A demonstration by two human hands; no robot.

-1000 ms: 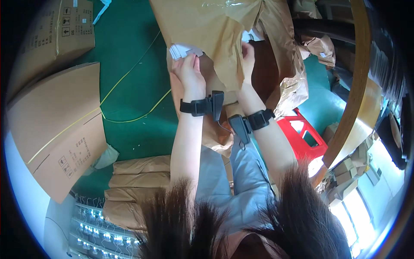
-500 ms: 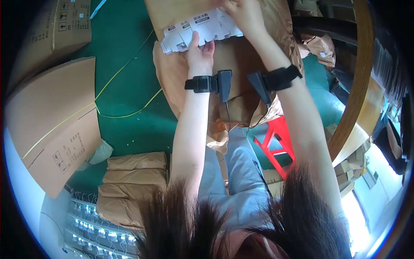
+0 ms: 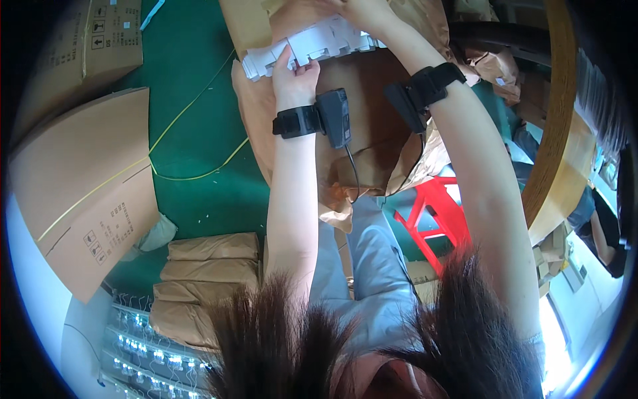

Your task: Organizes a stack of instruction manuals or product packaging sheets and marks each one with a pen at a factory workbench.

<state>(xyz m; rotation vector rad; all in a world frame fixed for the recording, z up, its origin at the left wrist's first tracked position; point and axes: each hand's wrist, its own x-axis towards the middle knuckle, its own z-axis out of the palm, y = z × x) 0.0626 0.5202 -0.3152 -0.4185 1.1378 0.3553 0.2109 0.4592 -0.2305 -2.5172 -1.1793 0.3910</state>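
A stack of white card blanks (image 3: 316, 43) lies slantwise across the upper part of the brown kraft-paper wrapper (image 3: 372, 100), its long lower edge stepped with notches and tabs, its leaves slightly fanned at the end by the wrapper's left edge; any print on it is too washed-out to tell. The left hand (image 3: 296, 76), over the wrapper's left half, grips the stack's lower edge, thumb laid over the face and the other fingers curled close beneath. The right hand (image 3: 369, 13) is at the wrapper's far end, just above the stack, fingers bent and partly cut off by the frame, so I cannot tell how far they are open or what they hold. Two black wristbands, one per forearm, each carry one black box. Left of the wrapper are one carton (image 3: 109, 40) with printed handling symbols and, nearer the person, one cardboard panel (image 3: 100, 179) with symbols and small dark lettering; below-left of it sit several kraft-wrapped bundles (image 3: 212, 269), their exact number unclear, and below-right of it stands one red plastic stool (image 3: 446, 214)
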